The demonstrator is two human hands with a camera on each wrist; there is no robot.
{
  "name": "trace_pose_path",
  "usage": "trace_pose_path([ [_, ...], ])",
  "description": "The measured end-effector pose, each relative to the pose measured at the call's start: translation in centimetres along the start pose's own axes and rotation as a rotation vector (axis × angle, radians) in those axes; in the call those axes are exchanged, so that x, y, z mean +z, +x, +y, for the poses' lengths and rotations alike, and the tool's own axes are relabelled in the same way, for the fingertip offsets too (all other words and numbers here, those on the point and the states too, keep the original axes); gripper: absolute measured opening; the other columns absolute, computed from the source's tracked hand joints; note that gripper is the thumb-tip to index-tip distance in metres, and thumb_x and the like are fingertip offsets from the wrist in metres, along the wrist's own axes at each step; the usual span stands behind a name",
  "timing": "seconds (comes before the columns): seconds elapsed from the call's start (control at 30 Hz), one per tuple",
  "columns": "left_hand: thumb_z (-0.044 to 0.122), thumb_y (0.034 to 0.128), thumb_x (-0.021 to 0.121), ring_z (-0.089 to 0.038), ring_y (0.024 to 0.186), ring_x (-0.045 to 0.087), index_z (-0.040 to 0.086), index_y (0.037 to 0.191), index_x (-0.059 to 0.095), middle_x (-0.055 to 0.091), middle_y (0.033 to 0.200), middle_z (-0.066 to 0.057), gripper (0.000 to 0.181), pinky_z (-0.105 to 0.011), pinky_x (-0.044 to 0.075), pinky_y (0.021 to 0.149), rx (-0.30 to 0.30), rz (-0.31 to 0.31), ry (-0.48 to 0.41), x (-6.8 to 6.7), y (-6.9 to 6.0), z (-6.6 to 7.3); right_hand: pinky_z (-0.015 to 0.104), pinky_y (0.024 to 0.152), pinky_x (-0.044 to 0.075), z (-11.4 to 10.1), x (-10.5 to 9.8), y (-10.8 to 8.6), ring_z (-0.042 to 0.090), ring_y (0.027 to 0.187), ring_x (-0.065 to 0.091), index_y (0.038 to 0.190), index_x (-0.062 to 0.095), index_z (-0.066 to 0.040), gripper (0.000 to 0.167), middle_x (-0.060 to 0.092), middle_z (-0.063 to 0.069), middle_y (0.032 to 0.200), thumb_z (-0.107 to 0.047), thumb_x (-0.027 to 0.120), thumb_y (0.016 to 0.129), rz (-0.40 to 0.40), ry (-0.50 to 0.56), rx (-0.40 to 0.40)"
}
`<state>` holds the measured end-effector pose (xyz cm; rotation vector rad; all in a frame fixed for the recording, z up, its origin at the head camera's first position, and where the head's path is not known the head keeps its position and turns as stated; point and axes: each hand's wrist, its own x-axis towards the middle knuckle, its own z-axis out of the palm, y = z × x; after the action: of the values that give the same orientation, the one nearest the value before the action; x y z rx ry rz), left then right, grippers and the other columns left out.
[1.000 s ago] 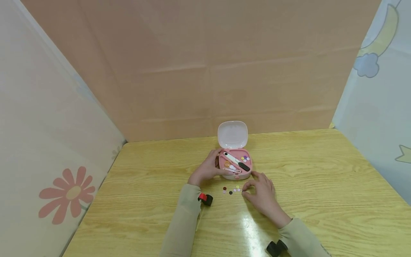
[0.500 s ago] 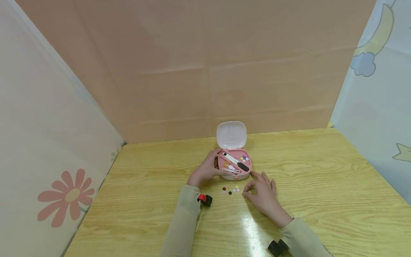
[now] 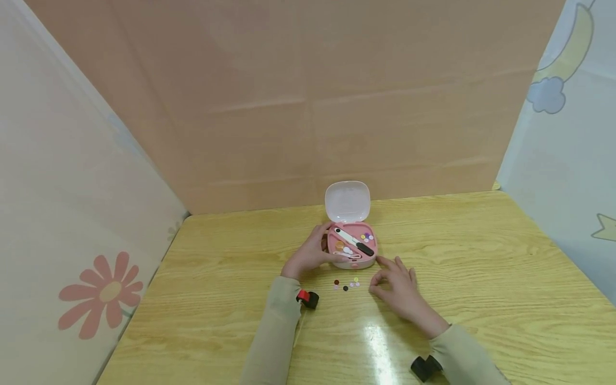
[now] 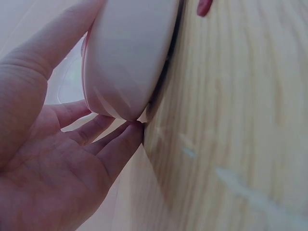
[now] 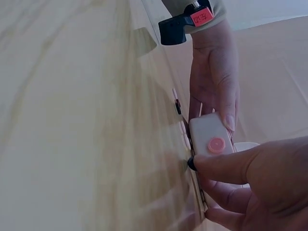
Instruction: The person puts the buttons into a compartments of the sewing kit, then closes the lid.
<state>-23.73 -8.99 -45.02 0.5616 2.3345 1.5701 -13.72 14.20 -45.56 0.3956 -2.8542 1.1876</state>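
A pink-and-white sewing kit box [image 3: 353, 264] stands on the table with its lid [image 3: 347, 202] raised. My left hand [image 3: 309, 255] grips the box's left side, thumb along the front and fingers round the back; the left wrist view shows the fingers against the white wall. In front of the box, my right hand [image 3: 397, 291] pinches a small dark button [image 5: 191, 163] between thumb and index finger. Left of that hand lie several loose buttons, among them a black button [image 3: 345, 288], a dark red button [image 3: 336, 282] and a yellow button [image 3: 356, 279].
Inside the box's pink tray lie a white tool with a black end [image 3: 364, 249], several coloured buttons [image 3: 368, 236] and a white safety pin-like item [image 3: 347, 256]. The wooden table [image 3: 231, 305] meets a draped backdrop behind the box.
My right hand has shifted a little to the right, away from the loose buttons, with its fingertips still together. The left hand and the box have stayed put.
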Motion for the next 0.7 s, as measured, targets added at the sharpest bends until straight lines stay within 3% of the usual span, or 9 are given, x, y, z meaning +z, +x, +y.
trace_pose_path([
  [0.33,0.022,0.0736,0.085,-0.013,0.117,0.047,0.023,0.150,0.028,0.034,0.132,0.001,0.095,-0.024,0.042,0.097,-0.006,0.000,0.017,-0.2,0.1,0.1,0.074,0.099,-0.001,0.4,-1.0,-0.1,0.057,0.133,0.011,0.073,0.063,-0.021,0.018,0.039,0.026,0.143,-0.010,0.071,0.085,-0.058,0.018,-0.050],
  [0.7,0.023,0.0723,0.086,-0.014,0.118,0.047,0.022,0.150,0.028,0.034,0.132,0.001,0.096,-0.025,0.041,0.098,-0.023,-0.007,-0.011,-0.1,0.0,0.1,0.076,0.098,-0.001,1.0,-1.9,-0.2,0.058,0.133,0.012,0.075,0.061,-0.019,0.018,0.038,0.029,0.141,-0.008,0.069,0.086,-0.060,-0.014,-0.072],
])
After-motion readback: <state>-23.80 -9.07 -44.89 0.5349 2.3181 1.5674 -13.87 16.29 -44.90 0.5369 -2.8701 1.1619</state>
